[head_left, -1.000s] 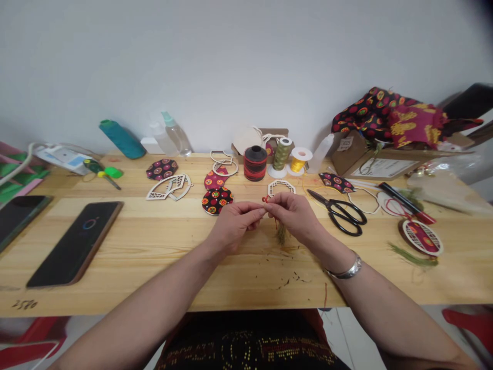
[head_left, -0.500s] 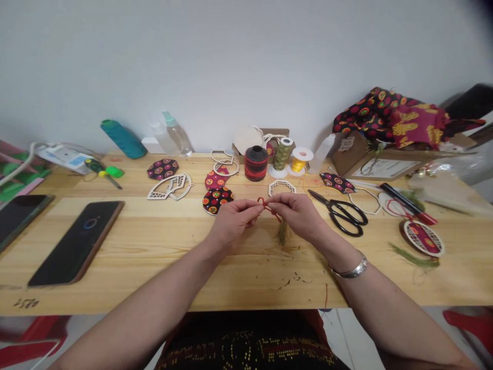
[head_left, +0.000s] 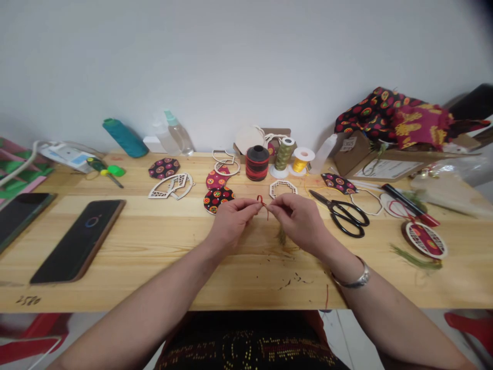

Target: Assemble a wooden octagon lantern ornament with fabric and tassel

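Pinches thin red cord [head_left: 262, 201] between left hand [head_left: 231, 222] and right hand [head_left: 299, 220], both closed on it at fingertips, just above mid tabletop [head_left: 154, 246], with green tassel [head_left: 282, 237] below and black scissors [head_left: 341, 214] near on right.

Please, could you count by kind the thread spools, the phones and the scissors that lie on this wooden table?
Thread spools: 4
Phones: 2
Scissors: 1
Total: 7
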